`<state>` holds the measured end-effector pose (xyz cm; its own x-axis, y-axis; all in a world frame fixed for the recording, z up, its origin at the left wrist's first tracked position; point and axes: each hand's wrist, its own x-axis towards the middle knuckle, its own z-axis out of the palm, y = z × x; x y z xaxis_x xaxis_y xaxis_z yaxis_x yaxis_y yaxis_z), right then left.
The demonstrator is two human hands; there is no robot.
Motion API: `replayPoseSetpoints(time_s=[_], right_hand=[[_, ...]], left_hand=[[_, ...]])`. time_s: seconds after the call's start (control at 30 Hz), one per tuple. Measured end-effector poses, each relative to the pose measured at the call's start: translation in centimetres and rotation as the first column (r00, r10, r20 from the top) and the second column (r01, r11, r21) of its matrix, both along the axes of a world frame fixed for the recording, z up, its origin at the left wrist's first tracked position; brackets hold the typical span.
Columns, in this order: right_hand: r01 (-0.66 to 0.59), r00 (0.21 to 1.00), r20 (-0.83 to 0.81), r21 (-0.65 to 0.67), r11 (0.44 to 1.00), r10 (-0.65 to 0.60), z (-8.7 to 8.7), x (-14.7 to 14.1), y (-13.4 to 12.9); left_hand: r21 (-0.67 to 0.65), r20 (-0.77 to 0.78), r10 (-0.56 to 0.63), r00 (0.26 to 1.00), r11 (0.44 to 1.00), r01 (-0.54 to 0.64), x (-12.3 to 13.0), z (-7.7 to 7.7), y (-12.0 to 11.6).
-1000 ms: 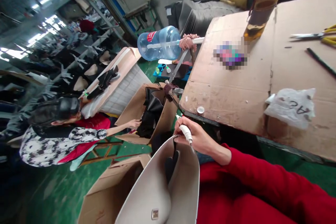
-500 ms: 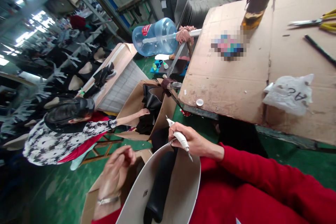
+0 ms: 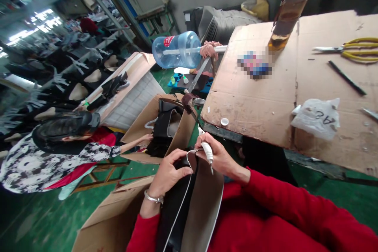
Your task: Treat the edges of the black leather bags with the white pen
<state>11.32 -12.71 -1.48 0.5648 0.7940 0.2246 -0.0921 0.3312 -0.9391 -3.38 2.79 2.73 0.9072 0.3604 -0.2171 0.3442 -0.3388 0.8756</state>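
Observation:
In my right hand (image 3: pixel 217 155) is a slim white-handled tool (image 3: pixel 207 151) with a narrow metal point at its lower end, perhaps an awl. The same hand's fingers rest at the top edge of a black leather piece (image 3: pixel 177 204) with a pale lining (image 3: pixel 203 204), which looks like a boot shaft and stands on my lap. My left hand (image 3: pixel 169 173), with a silver bangle at the wrist, has its thumb and fingers closed on the upper rim of that piece. Its pale edge curves down past the thumb. The fingertips of my right hand are partly hidden.
At right a cardboard-topped table (image 3: pixel 251 102) carries yellow-handled scissors (image 3: pixel 345 49), a plastic bag (image 3: pixel 317 118), a drink bottle (image 3: pixel 292 12) and a small white cap (image 3: pixel 224 121). Cardboard boxes (image 3: pixel 103 220) stand left. A co-worker (image 3: pixel 59 149) reaches into another box (image 3: pixel 184 126).
My left hand has come in from the left and taken hold of the piece's rim. The piece's opening has narrowed. My right hand still holds the white tool. The view has shifted slightly.

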Motion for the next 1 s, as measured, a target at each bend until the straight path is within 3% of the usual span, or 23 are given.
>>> replayPoseSetpoints(time_s=[0.27,0.4,0.57,0.8,1.0], right_hand=[[-0.060,0.997,-0.045,-0.007,0.998,0.060,-0.6,-0.8,0.4],[-0.050,0.997,-0.057,-0.019,0.999,0.049,-0.9,-1.0,0.3],[0.009,0.999,-0.041,-0.007,1.000,-0.009,-1.1,-1.1,0.3],[0.025,1.000,0.005,0.009,1.000,-0.025,-1.3,-1.0,0.2],[0.085,0.979,0.185,0.013,0.996,-0.086,-1.3,-0.3,-0.5]], left_hand=[[-0.224,0.099,0.104,0.990,0.971,-0.080,0.2,-1.9,-1.5],[-0.282,0.048,0.184,0.982,0.945,-0.164,0.6,-2.7,-2.8],[-0.145,-0.019,0.178,0.984,0.973,-0.179,0.8,-2.1,-3.7],[-0.008,0.029,0.325,0.945,0.946,-0.325,1.3,-1.4,-5.2],[-0.059,0.036,0.374,0.927,0.927,-0.372,2.2,-1.7,-5.6]])
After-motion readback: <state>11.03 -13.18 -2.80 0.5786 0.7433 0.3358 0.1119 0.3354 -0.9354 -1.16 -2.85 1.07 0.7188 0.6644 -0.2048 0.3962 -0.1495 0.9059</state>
